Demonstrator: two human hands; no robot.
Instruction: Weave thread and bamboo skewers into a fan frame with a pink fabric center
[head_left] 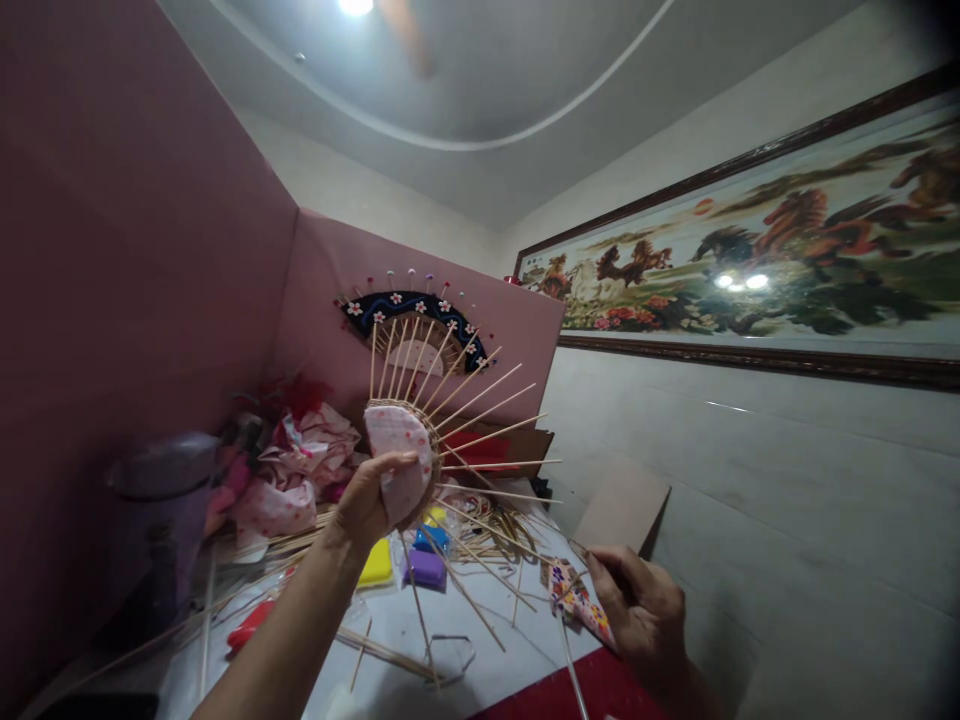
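My left hand point(367, 500) is raised and closed on a round fabric-covered disc point(401, 460), pink with small dots, from which several thin bamboo sticks point(487, 410) fan outward. Lower right, my right hand point(637, 605) pinches a thin stick point(581, 548) next to a piece of flowered fabric point(574, 598) on the white table point(405, 620). Behind the disc, a finished fan-shaped piece with a dark flowered band point(412, 305) leans against the pink board point(330, 270).
A heap of pink patterned cloth point(296, 470) and loose sticks point(375, 650) lie at the left. Yellow, blue and purple blocks point(424, 565) sit mid-table. A red mat point(555, 695) lies at the front edge. A horse painting point(750, 260) hangs on the right wall.
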